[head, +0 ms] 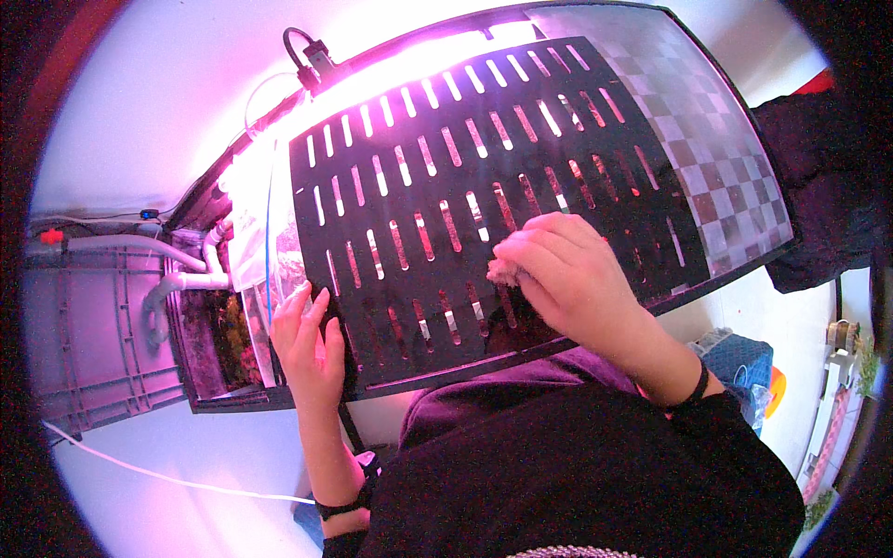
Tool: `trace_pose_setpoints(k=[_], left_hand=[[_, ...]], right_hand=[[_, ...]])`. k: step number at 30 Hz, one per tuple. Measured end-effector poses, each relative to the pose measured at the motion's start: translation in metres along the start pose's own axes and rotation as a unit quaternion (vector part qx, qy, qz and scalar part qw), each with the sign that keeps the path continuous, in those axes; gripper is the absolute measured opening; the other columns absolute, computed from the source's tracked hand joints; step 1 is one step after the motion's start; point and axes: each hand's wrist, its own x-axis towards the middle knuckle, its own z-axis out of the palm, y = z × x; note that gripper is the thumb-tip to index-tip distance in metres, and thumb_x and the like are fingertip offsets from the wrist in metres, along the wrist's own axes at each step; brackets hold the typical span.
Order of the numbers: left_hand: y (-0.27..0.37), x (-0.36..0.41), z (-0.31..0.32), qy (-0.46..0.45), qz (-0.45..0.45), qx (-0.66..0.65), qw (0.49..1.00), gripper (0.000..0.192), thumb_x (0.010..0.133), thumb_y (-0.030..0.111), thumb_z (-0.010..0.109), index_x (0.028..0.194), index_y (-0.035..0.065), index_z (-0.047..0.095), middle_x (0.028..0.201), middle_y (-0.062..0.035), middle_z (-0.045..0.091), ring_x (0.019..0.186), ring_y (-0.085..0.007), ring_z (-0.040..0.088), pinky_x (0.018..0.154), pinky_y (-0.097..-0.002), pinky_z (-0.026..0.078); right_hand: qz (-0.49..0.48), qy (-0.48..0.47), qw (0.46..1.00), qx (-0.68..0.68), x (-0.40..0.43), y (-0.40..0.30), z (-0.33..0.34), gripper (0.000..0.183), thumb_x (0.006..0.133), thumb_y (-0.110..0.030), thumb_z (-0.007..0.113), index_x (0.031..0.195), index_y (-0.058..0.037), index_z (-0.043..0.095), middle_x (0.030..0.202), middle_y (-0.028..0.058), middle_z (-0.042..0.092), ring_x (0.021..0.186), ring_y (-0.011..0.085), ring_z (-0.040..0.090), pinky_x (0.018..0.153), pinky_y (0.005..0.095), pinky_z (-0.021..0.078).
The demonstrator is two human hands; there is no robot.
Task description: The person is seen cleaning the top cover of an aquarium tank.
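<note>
A black slotted panel [446, 188] lies over the top of a black-framed tank, in front of me. My right hand [568, 279] is above its lower middle, fingers closed on a small crumpled, pale pinkish wad [505, 272], perhaps tissue or cloth. Whether the wad touches the panel cannot be told. My left hand [307, 342] rests at the panel's lower left corner, its fingers spread over the edge beside a clear sheet [254, 279]. It seems to hold nothing. A checkered, translucent cover [718, 153] lies to the right of the panel.
A bright pinkish lamp [391, 63] runs along the tank's far edge, with a black clamp [319, 61] and cable. Pale pipes [188, 280] enter at the left, near a blue tube [269, 244]. Black fabric [823, 181] hangs at the right, above a blue basket [746, 356].
</note>
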Motion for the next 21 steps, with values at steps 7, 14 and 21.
trace_pose_setpoints(k=[7, 14, 21], left_hand=[[-0.001, -0.001, 0.000, 0.001, -0.003, -0.011, 1.000, 0.036, 0.087, 0.009, 0.066, 0.123, 0.0042, 0.070, 0.132, -0.0177, 0.063, 0.125, -0.0355, 0.055, 0.112, -0.0474, 0.036], [0.000, -0.001, -0.001, -0.004, -0.007, -0.005, 1.000, 0.037, 0.087, 0.010, 0.066, 0.123, 0.0040, 0.070, 0.132, -0.0182, 0.063, 0.125, -0.0356, 0.055, 0.112, -0.0472, 0.035], [0.002, 0.000, 0.000, 0.001, -0.004, -0.005, 1.000, 0.037, 0.086, 0.008, 0.066, 0.123, 0.0042, 0.070, 0.132, -0.0181, 0.063, 0.125, -0.0354, 0.056, 0.112, -0.0469, 0.035]], right_hand=[[-0.039, -0.057, 0.997, 0.039, -0.003, 0.002, -0.008, 0.018, 0.073, -0.007, 0.078, 0.087, -0.0108, 0.067, 0.079, 0.0023, 0.063, 0.078, 0.0231, 0.060, 0.072, 0.0374, 0.0466], [-0.044, -0.145, 0.978, 0.146, -0.002, 0.003, -0.018, 0.020, 0.070, -0.004, 0.076, 0.087, -0.0104, 0.067, 0.078, 0.0027, 0.063, 0.077, 0.0234, 0.060, 0.071, 0.0375, 0.0466], [0.077, -0.038, 0.978, 0.188, -0.002, 0.003, -0.014, 0.040, 0.078, -0.010, 0.082, 0.115, -0.0073, 0.067, 0.107, 0.0080, 0.070, 0.095, 0.0283, 0.063, 0.086, 0.0369, 0.0503]])
